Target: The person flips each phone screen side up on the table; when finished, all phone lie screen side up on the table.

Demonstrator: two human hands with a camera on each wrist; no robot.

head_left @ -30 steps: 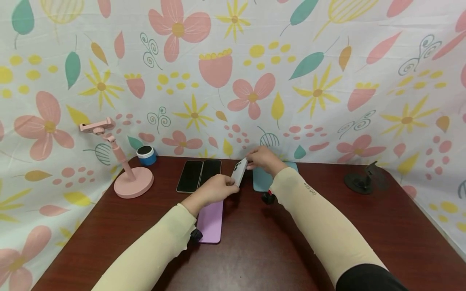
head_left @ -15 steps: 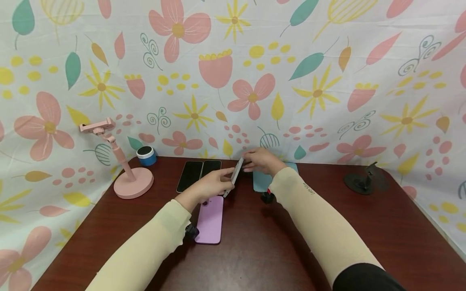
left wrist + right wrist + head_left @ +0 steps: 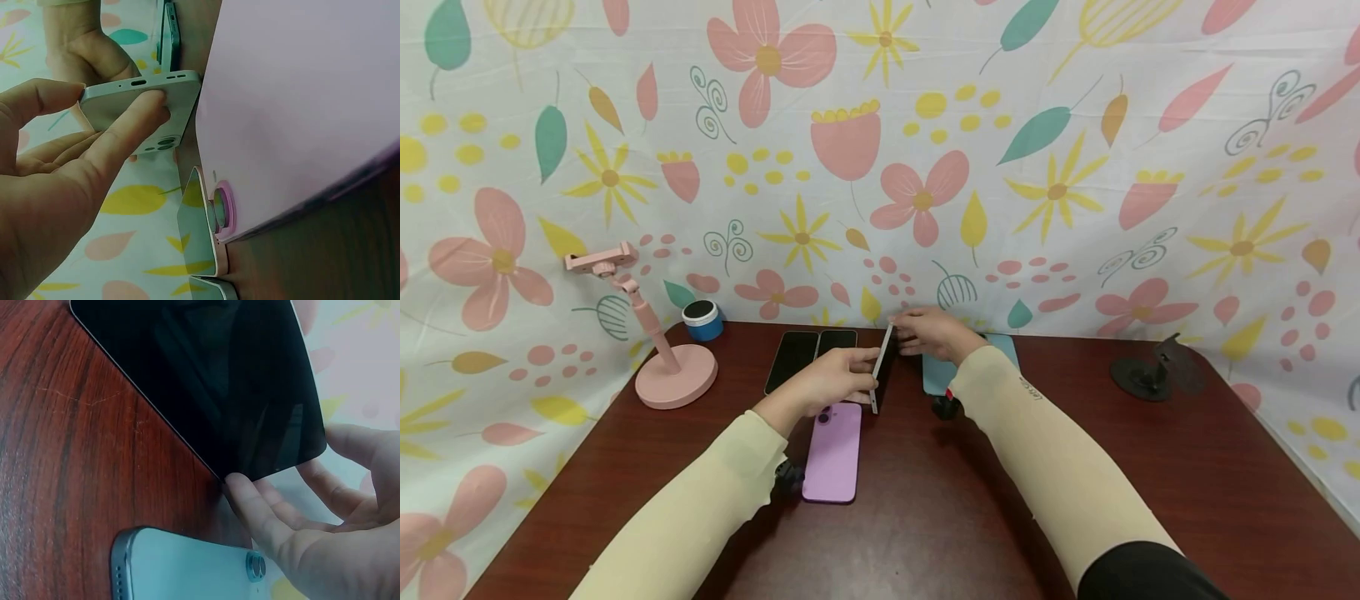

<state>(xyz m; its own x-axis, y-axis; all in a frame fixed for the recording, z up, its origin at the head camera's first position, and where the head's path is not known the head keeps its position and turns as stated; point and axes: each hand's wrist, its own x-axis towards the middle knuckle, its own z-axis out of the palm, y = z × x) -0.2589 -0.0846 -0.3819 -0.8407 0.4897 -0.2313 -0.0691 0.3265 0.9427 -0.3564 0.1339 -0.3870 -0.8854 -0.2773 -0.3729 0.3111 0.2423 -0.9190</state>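
We could pass low over the table (image 3: 955, 500) between our sleeves (image 3: 692, 508), with the purple phone (image 3: 832, 458) crowding the left and the held phone (image 3: 231, 375) blocking farther back.

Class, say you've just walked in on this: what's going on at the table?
A person holds a silver-edged phone with both hands, turned nearly edge-on in the head view. The left hand grips its nearer end, the right hand its far end. A purple phone lies back up on the table near the left hand; a light blue phone is partly hidden by the right. Two dark-screened phones lie beyond the left hand.
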